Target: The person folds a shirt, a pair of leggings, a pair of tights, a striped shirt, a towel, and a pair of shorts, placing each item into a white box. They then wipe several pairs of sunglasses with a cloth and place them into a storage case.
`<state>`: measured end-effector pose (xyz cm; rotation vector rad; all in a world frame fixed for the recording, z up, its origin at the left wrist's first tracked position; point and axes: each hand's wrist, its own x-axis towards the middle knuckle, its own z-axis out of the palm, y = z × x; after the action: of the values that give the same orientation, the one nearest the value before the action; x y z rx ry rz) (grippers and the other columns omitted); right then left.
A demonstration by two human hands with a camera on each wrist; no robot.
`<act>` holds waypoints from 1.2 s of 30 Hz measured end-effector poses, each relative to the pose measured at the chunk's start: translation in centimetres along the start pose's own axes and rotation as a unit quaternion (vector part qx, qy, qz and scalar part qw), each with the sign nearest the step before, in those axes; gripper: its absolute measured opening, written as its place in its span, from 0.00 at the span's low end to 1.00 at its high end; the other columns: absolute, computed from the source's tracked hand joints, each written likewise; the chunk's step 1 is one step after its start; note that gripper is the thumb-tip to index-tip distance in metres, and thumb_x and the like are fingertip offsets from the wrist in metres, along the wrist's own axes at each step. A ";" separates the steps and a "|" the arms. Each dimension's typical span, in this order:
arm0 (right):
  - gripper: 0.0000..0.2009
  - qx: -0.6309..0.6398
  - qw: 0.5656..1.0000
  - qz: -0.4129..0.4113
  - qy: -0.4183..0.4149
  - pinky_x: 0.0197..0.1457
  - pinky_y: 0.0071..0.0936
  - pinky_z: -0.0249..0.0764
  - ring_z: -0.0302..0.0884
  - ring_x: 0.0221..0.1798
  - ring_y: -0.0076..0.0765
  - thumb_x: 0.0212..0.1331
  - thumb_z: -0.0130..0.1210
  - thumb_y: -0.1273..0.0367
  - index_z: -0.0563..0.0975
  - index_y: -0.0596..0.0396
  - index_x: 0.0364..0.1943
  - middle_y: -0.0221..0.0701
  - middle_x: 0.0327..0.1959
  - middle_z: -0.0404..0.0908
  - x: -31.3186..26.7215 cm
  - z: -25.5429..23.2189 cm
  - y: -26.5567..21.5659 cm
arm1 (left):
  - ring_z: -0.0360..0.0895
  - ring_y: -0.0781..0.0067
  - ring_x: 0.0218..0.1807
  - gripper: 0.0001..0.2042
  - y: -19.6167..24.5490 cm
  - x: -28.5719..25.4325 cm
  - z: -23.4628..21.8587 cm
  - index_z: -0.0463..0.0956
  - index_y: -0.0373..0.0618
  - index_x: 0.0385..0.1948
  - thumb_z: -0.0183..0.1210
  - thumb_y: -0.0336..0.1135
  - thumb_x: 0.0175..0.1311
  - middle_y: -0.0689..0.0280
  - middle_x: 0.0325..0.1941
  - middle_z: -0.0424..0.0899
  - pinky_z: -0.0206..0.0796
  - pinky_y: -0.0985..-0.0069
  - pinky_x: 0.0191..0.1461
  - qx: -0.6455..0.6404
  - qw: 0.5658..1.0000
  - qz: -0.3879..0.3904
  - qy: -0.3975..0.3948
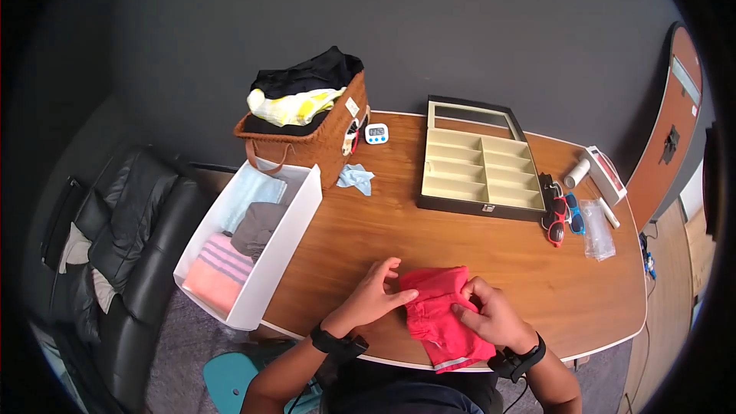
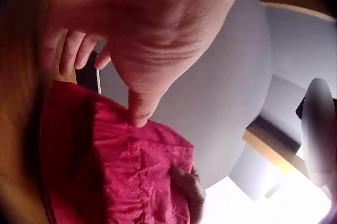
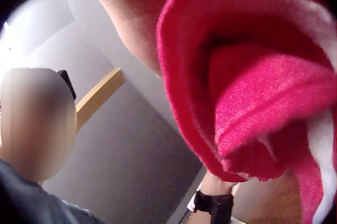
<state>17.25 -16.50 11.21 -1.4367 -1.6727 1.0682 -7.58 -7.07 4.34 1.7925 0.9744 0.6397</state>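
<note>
Timer (image 1: pixel 376 134) display: digits too small to read | tag (image 1: pixel 352 106) on basket (image 1: pixel 335 142): illegible

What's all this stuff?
table: 1, brown, middle
cloth: 1, red, front
case: 1, black and cream, back
sunglasses: several, mixed, right
roll: 1, white, right
packet: 1, clear, right
carton: 1, white, right
timer: 1, white, back
basket: 1, brown, back
clothes: some, black, yellow-white, in basket
box: 1, white, left
folded cloths: 3, blue, grey, pink, in box
small cloth: 1, blue, back
sofa: 1, black, left
seat: 1, teal, front
board: 1, brown, right
wristbands: 2, black, wrists
left hand: 1, bare, at cloth
right hand: 1, bare, pinching cloth
</note>
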 end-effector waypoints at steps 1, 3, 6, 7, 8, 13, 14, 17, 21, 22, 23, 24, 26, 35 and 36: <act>0.10 0.013 0.999 -0.039 -0.013 0.32 0.22 0.66 0.65 0.28 0.20 0.58 0.61 0.74 0.69 0.55 0.35 0.25 0.25 0.68 0.5 -0.1 -2.2 | 0.70 0.65 0.62 0.34 -0.3 -0.2 -0.3 0.58 0.38 0.65 0.59 0.52 0.66 0.54 0.65 0.66 0.68 0.66 0.59 -0.059 0.998 -0.026 0.003; 0.09 0.068 0.994 -0.079 -0.010 0.32 0.21 0.66 0.64 0.29 0.18 0.58 0.60 0.75 0.69 0.54 0.35 0.23 0.26 0.68 1.8 0.5 -4.2 | 0.67 0.64 0.65 0.34 0.7 -1.0 -1.0 0.57 0.39 0.66 0.57 0.52 0.67 0.56 0.67 0.65 0.63 0.66 0.65 -0.204 0.978 -0.020 -0.029; 0.09 0.186 0.977 -0.102 -0.025 0.35 0.18 0.66 0.64 0.33 0.13 0.61 0.57 0.79 0.68 0.52 0.36 0.18 0.32 0.69 3.7 2.1 -5.4 | 0.61 0.66 0.71 0.33 1.9 -3.2 -2.2 0.54 0.43 0.69 0.52 0.52 0.70 0.61 0.71 0.62 0.54 0.64 0.72 -0.465 0.880 -0.063 -0.073; 0.09 0.245 0.964 -0.104 0.006 0.37 0.17 0.66 0.65 0.34 0.13 0.61 0.57 0.79 0.68 0.52 0.36 0.19 0.33 0.70 4.5 2.9 -5.7 | 0.61 0.67 0.71 0.34 1.3 -3.5 -2.4 0.54 0.43 0.70 0.52 0.54 0.70 0.62 0.71 0.62 0.54 0.64 0.73 -0.532 0.842 -0.056 -0.077; 0.10 0.299 0.948 -0.105 0.040 0.39 0.16 0.66 0.65 0.36 0.13 0.62 0.57 0.79 0.67 0.52 0.36 0.20 0.34 0.70 5.3 3.6 -5.8 | 0.61 0.68 0.71 0.35 1.0 -3.8 -2.8 0.53 0.43 0.70 0.51 0.56 0.69 0.62 0.71 0.62 0.54 0.64 0.73 -0.595 0.798 -0.044 -0.083; 0.10 0.322 0.939 -0.121 0.008 0.41 0.16 0.69 0.68 0.39 0.15 0.63 0.54 0.80 0.66 0.52 0.39 0.23 0.37 0.71 6.5 6.7 -4.6 | 0.74 0.73 0.59 0.27 5.3 -5.1 -6.8 0.61 0.40 0.65 0.58 0.24 0.64 0.63 0.60 0.75 0.68 0.72 0.62 -0.471 0.877 -0.010 0.097; 0.10 0.323 0.938 -0.124 0.004 0.41 0.16 0.69 0.68 0.39 0.15 0.63 0.54 0.80 0.66 0.52 0.39 0.23 0.37 0.71 6.3 6.7 -4.8 | 0.75 0.74 0.57 0.26 6.2 -5.6 -8.7 0.63 0.40 0.64 0.59 0.25 0.64 0.63 0.58 0.76 0.69 0.72 0.61 -0.396 0.911 0.002 0.115; 0.10 0.352 0.931 -0.070 -0.072 0.30 0.20 0.77 0.81 0.41 0.27 0.64 0.52 0.79 0.65 0.55 0.45 0.34 0.45 0.77 6.1 6.3 -4.7 | 0.74 0.71 0.60 0.29 7.6 -7.0 -15.4 0.63 0.40 0.65 0.60 0.22 0.60 0.63 0.61 0.75 0.67 0.70 0.63 -0.314 0.938 0.005 0.145; 0.08 0.331 0.939 0.005 -0.091 0.30 0.19 0.76 0.82 0.37 0.28 0.66 0.52 0.77 0.67 0.55 0.44 0.36 0.44 0.79 6.1 5.3 -1.1 | 0.76 0.71 0.58 0.26 9.0 -8.3 -24.7 0.65 0.40 0.63 0.60 0.23 0.61 0.62 0.59 0.77 0.68 0.70 0.63 -0.253 0.953 0.018 0.167; 0.08 0.332 0.939 0.007 -0.091 0.30 0.19 0.76 0.82 0.37 0.28 0.66 0.52 0.77 0.67 0.55 0.44 0.36 0.44 0.79 6.1 5.1 -0.2 | 0.76 0.70 0.58 0.26 8.5 -8.3 -26.9 0.65 0.40 0.63 0.60 0.23 0.61 0.61 0.59 0.77 0.68 0.69 0.63 -0.254 0.955 0.019 0.151; 0.07 0.325 0.941 0.017 -0.088 0.30 0.19 0.76 0.82 0.36 0.26 0.66 0.51 0.77 0.68 0.55 0.44 0.35 0.42 0.79 6.1 4.9 0.6 | 0.76 0.70 0.58 0.25 7.9 -8.2 -28.7 0.66 0.40 0.62 0.60 0.25 0.62 0.61 0.59 0.77 0.68 0.69 0.63 -0.247 0.957 -0.004 0.149; 0.06 0.319 0.944 0.027 -0.084 0.30 0.19 0.76 0.81 0.35 0.25 0.66 0.51 0.77 0.68 0.55 0.43 0.34 0.41 0.79 6.2 4.7 1.3 | 0.76 0.70 0.58 0.24 7.0 -8.0 -30.3 0.66 0.40 0.62 0.60 0.26 0.62 0.61 0.59 0.77 0.68 0.69 0.64 -0.240 0.959 -0.026 0.147; 0.04 0.321 0.943 0.033 -0.078 0.29 0.18 0.75 0.80 0.33 0.23 0.67 0.50 0.76 0.69 0.54 0.42 0.32 0.39 0.79 6.0 4.7 2.6 | 0.76 0.69 0.58 0.24 4.5 -8.1 -32.4 0.67 0.40 0.60 0.62 0.28 0.61 0.60 0.57 0.77 0.68 0.69 0.63 -0.218 0.964 -0.049 0.141; 0.07 0.211 0.976 0.054 -0.016 0.39 0.18 0.73 0.74 0.35 0.17 0.69 0.51 0.70 0.71 0.53 0.47 0.23 0.36 0.76 1.6 -2.1 7.6 | 0.74 0.83 0.42 0.11 5.7 -4.9 -20.2 0.71 0.38 0.48 0.53 0.20 0.65 0.70 0.40 0.76 0.68 0.85 0.48 0.038 0.968 0.056 0.242; 0.07 0.173 0.984 0.011 0.039 0.40 0.19 0.73 0.74 0.36 0.18 0.67 0.53 0.70 0.71 0.53 0.47 0.23 0.36 0.76 1.5 -3.7 8.9 | 0.74 0.84 0.41 0.11 6.2 -4.3 -17.5 0.71 0.38 0.47 0.53 0.20 0.64 0.71 0.39 0.76 0.67 0.85 0.47 0.045 0.970 0.068 0.231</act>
<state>24.15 -13.98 4.82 -1.2550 -1.3396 1.2288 -21.28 -3.35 16.97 1.8387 1.2077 1.1518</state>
